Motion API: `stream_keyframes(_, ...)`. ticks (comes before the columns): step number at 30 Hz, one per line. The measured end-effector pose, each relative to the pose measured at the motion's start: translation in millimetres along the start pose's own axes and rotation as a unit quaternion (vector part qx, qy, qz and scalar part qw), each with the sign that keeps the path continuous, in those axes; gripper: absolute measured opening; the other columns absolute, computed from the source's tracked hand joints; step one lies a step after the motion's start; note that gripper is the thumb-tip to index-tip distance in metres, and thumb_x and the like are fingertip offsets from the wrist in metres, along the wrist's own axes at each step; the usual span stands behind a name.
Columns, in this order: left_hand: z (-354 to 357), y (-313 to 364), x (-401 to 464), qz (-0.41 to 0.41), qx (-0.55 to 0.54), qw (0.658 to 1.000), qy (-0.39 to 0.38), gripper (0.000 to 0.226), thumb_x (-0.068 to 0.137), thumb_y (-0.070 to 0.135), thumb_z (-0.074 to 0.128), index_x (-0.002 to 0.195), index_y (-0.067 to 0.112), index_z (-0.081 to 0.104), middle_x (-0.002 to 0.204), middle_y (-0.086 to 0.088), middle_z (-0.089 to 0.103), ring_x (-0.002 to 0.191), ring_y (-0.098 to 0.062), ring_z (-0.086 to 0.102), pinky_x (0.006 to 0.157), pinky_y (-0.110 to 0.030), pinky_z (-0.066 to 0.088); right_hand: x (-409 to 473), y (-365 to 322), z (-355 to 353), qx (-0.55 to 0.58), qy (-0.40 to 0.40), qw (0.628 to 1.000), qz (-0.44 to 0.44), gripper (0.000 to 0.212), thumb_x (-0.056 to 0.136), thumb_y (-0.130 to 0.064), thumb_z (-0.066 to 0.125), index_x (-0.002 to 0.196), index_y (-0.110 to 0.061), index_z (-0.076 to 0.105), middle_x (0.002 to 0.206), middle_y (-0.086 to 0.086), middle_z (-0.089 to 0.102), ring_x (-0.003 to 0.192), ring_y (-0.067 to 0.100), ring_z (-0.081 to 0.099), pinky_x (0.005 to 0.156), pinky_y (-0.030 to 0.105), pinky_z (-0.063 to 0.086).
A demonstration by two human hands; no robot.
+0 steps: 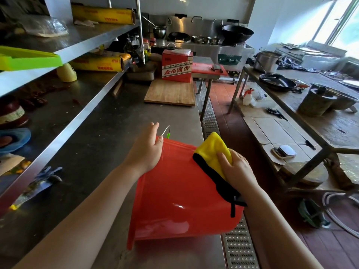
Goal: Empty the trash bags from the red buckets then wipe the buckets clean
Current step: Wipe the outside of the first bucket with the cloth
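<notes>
A red bucket [174, 191] lies on its side on the steel counter [108, 144], its rim toward me and its base pointing away. My left hand [145, 150] rests on the bucket's upper left side near the base, fingers straight. My right hand [238, 167] presses a yellow cloth with a black edge [211, 152] against the bucket's upper right side, fingers curled over the cloth. A black loop of the cloth hangs down over the bucket wall. No trash bag shows in the bucket.
A small green-handled tool [168, 133] lies just beyond the bucket. Farther along sit a wooden board [171, 92] and a red carton [177, 66]. Steel shelves [58, 117] line the left. A floor drain grate [239, 247] runs along the counter's right edge; a work table [314, 117] stands right.
</notes>
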State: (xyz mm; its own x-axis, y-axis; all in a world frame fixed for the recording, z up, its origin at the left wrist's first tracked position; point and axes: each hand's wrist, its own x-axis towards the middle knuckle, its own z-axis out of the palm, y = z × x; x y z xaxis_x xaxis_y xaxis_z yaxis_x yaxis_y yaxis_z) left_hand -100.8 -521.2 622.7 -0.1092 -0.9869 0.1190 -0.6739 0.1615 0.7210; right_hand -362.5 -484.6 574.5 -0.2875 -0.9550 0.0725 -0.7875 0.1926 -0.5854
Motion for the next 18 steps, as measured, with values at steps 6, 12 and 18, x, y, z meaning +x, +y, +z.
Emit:
stream_keyframes(6, -2, -3, -11, -0.014, -0.116, 0.993, 0.024, 0.048, 0.108, 0.019, 0.027, 0.156, 0.023, 0.025, 0.162, 0.005, 0.022, 0.148, -0.007, 0.019, 0.107, -0.013, 0.015, 7, -2, 2, -0.041, -0.002, 0.999, 0.033, 0.057, 0.099, -0.054, 0.037, 0.139, -0.015, 0.049, 0.147, 0.006, 0.047, 0.139, 0.025, 0.036, 0.116, 0.039, 0.026)
stream_keyframes(12, -2, -11, -15, -0.02, -0.159, 0.987, 0.027, 0.045, 0.108, 0.025, 0.028, 0.153, 0.032, 0.03, 0.16, 0.011, 0.026, 0.145, -0.003, 0.023, 0.109, -0.018, 0.019, 3, -28, 14, -0.065, -0.001, 0.998, -0.012, 0.054, 0.098, -0.052, 0.039, 0.138, -0.019, 0.051, 0.146, 0.002, 0.049, 0.138, 0.021, 0.038, 0.115, 0.039, 0.026)
stream_keyframes(18, 0, -17, -10, -0.034, -0.174, 0.984, 0.035, 0.044, 0.107, 0.026, 0.032, 0.151, 0.033, 0.035, 0.158, 0.012, 0.031, 0.144, -0.002, 0.026, 0.12, -0.029, 0.021, 1, -81, 32, -0.046, -0.022, 0.996, -0.077, 0.046, 0.098, -0.049, 0.043, 0.128, -0.018, 0.058, 0.137, 0.004, 0.057, 0.13, 0.023, 0.046, 0.11, 0.036, 0.031)
